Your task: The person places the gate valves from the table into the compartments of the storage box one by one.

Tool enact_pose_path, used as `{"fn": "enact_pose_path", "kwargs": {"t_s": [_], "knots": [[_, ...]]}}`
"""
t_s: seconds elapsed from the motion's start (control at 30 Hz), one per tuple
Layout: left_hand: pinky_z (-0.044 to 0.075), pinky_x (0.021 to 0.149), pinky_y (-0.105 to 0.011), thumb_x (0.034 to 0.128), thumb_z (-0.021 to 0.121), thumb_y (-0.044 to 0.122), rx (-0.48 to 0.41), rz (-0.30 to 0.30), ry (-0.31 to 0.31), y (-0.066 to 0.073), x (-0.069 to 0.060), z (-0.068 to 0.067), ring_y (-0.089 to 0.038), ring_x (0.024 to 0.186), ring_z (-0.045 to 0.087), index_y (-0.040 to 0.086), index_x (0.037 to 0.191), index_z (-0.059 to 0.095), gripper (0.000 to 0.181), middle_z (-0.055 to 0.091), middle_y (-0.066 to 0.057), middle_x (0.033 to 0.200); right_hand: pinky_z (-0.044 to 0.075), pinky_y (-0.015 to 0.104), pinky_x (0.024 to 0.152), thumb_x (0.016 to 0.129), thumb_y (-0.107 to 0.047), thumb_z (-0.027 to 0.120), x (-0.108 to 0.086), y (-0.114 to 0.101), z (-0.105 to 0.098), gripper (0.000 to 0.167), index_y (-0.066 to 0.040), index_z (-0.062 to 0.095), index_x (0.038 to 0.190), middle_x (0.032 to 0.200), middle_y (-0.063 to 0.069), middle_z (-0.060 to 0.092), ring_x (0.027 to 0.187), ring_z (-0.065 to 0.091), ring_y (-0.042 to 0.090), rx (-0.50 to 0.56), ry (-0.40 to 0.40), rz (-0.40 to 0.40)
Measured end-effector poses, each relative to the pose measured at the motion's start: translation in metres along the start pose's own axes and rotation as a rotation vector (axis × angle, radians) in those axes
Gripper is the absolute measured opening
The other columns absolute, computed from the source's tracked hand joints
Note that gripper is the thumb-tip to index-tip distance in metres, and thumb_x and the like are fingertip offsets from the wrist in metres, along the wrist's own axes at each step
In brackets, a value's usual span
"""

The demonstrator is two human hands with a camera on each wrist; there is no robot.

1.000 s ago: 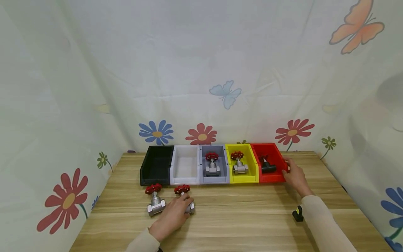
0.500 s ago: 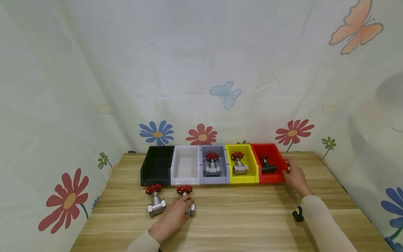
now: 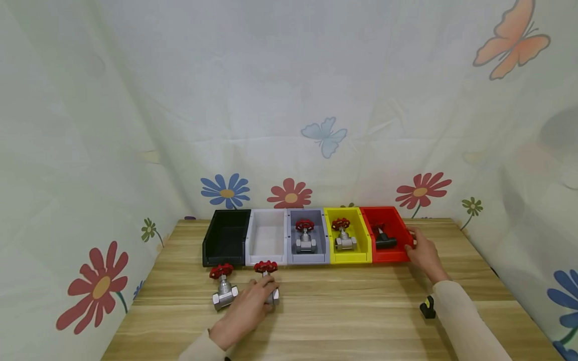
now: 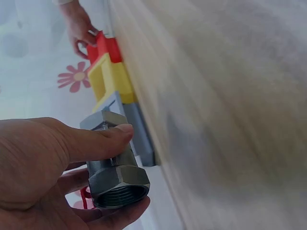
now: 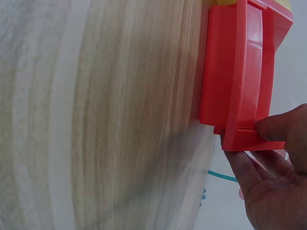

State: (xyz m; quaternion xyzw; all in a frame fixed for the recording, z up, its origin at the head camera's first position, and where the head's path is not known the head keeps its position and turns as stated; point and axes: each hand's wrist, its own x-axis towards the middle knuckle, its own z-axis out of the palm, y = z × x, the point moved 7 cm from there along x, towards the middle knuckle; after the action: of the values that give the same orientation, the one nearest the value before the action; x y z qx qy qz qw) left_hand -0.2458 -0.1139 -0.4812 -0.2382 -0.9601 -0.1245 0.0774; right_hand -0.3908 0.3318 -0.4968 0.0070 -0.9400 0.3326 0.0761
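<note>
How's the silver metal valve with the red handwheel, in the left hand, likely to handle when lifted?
The silver metal valve is probably heavy for its size: chunky, hex-ended metal. Likely stiff, given its solid-looking body. It may twist, since the red handwheel juts from one side.

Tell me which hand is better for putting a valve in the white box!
Probably the left hand: it grips a valve in front of the white box, while the right hand, farther away, holds the red box.
</note>
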Motion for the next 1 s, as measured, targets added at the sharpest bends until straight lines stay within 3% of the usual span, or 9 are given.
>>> {"fn": "enact_pose_path", "kwargs": {"t_s": [0.13,0.6,0.8,1.0], "knots": [[0.054,0.078,-0.047,0.0755,0.078,0.005,-0.025,-0.029,0.001,-0.002,0.001,-0.009,-0.036,0.101,0.061,0.009,0.126,0.065,0.053,0.06,-0.008,0.132,0.05,0.059,0.092,0.093,-0.002,0.055,0.0,0.0,0.0,0.057,0.001,0.035,0.146,0.134,0.037,0.05,0.108,0.059,0.05,0.003,0.001,-0.004],[0.046,0.102,-0.056,0.0803,0.074,0.0,-0.095,-0.028,-0.001,-0.007,0.008,-0.029,-0.035,0.12,0.058,0.007,0.129,0.063,0.05,0.057,-0.008,0.136,0.05,0.059,0.091,0.092,-0.001,0.055,-0.002,-0.001,0.0,0.056,0.002,0.036,0.145,0.133,0.037,0.051,0.107,0.06,0.05,-0.001,0.001,-0.01],[0.053,0.089,-0.045,0.0809,0.076,0.002,-0.051,-0.03,0.004,-0.01,0.016,-0.038,-0.03,0.107,0.058,0.012,0.128,0.064,0.049,0.058,-0.006,0.135,0.05,0.059,0.092,0.093,-0.002,0.055,-0.002,0.0,0.002,0.057,0.001,0.034,0.146,0.135,0.037,0.049,0.109,0.058,0.051,-0.001,-0.018,0.004],[0.054,0.089,-0.042,0.0785,0.08,0.005,-0.015,-0.016,0.023,-0.013,0.025,-0.048,-0.028,0.102,0.058,0.01,0.123,0.066,0.047,0.06,-0.005,0.132,0.049,0.06,0.093,0.093,-0.001,0.055,-0.002,-0.002,0.001,0.057,0.002,0.034,0.146,0.135,0.038,0.048,0.11,0.058,0.051,0.001,-0.016,0.001]]}}
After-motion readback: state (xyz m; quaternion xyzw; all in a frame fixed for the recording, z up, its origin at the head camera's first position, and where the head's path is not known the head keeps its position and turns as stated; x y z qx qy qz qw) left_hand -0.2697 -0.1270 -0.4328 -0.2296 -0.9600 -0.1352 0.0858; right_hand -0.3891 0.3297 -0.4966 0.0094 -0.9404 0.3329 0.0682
